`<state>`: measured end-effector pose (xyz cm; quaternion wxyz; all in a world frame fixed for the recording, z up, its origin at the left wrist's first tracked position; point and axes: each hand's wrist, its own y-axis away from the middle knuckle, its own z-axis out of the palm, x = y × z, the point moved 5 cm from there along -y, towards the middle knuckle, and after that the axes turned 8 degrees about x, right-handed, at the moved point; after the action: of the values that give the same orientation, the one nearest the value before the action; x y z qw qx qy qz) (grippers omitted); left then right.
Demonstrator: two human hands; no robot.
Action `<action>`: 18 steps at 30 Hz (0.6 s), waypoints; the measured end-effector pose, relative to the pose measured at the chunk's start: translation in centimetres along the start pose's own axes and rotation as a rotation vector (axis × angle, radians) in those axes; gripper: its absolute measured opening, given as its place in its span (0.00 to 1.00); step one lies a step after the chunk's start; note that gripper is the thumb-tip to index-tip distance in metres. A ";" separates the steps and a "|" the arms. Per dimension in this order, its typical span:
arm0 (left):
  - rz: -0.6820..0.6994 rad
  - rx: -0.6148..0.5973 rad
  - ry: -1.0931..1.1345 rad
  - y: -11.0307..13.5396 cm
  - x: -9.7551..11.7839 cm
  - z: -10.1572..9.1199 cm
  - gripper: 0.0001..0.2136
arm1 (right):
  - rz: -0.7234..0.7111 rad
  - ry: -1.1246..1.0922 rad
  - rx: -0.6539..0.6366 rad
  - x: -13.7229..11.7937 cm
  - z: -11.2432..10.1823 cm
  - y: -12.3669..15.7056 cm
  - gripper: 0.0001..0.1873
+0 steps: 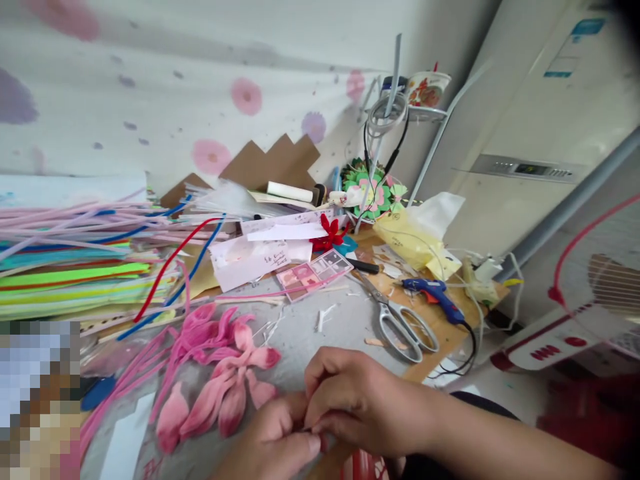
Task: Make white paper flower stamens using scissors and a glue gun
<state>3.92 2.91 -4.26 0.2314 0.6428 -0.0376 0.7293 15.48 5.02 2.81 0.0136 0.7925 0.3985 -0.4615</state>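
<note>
My left hand [277, 437] and my right hand [350, 403] meet at the lower middle of the head view, above the front of the table. The fingers of both are closed and pressed together at one spot. Whatever they pinch is hidden behind the fingers. Just left of them lie pink fuzzy petals [235, 393] with darker tips, shaped from pipe cleaners. Brighter pink pipe cleaner pieces [200, 337] rest behind these, their long stems trailing toward the lower left. Silver-handled scissors [400, 327] lie beyond my right hand.
A blue glue gun [435, 297] with a black cord sits near the table's right edge. Bundles of coloured pipe cleaners [75, 267] cover the left side. A red flower [330, 232], papers [260, 257] and a yellow tissue pack [407, 233] stand farther back. A fan [550, 333] is at right.
</note>
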 end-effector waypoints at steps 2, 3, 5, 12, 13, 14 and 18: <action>0.022 -0.011 -0.067 -0.3 -0.1 -0.1 0.09 | 0.027 0.017 0.006 0.0 0.2 0.2 0.06; 0.030 -0.036 -0.132 -0.4 0.0 0.1 0.10 | 0.050 0.012 0.014 -0.1 0.3 0.4 0.06; 0.041 0.015 -0.252 -0.6 0.2 -0.1 0.10 | 0.102 -0.006 0.051 0.2 0.3 0.5 0.06; 0.270 0.237 -0.543 -0.2 1.7 -1.1 0.12 | 0.287 0.000 0.259 5.0 -1.0 -1.3 0.14; 0.282 0.230 -0.561 0.1 1.6 -1.1 0.12 | 0.319 -0.001 0.301 5.1 -1.2 -2.2 0.18; 0.303 0.210 -0.587 0.3 1.6 -0.9 0.11 | 0.326 0.005 0.324 4.6 -1.0 -3.5 0.20; 0.429 0.086 -0.692 1.1 1.6 -0.1 0.09 | 0.068 -0.026 0.243 -2.4 4.2 -9.2 0.21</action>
<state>3.30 2.43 -2.51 0.0205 0.8369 -0.2159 0.5025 5.91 8.16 5.40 -0.0617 0.7952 0.3124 -0.5159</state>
